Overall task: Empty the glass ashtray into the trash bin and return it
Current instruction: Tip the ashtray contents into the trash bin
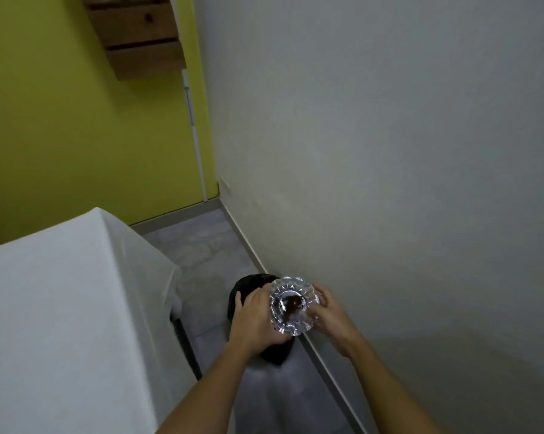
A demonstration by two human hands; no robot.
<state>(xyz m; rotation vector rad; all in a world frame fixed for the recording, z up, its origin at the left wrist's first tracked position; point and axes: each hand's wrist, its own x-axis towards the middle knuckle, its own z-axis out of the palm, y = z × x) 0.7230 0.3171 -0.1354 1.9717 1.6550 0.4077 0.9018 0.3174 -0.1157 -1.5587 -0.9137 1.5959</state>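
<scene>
The glass ashtray (pixel 292 305) is clear with a scalloped rim and dark brown residue in its middle. Both hands hold it in the air: my left hand (pixel 256 317) grips its left side and my right hand (pixel 330 314) its right side. Directly below it on the floor stands the trash bin (pixel 242 288), lined with a black bag and mostly hidden by my hands and the ashtray. The bin sits against the base of the white wall.
A table under a white cloth (pixel 61 308) fills the left, its corner close to the bin. A white wall (pixel 389 151) runs along the right with a baseboard (pixel 327 364). A grey tiled floor strip (pixel 202 245) leads to a yellow-green wall (pixel 76 120) with a wooden drawer unit (pixel 139 32).
</scene>
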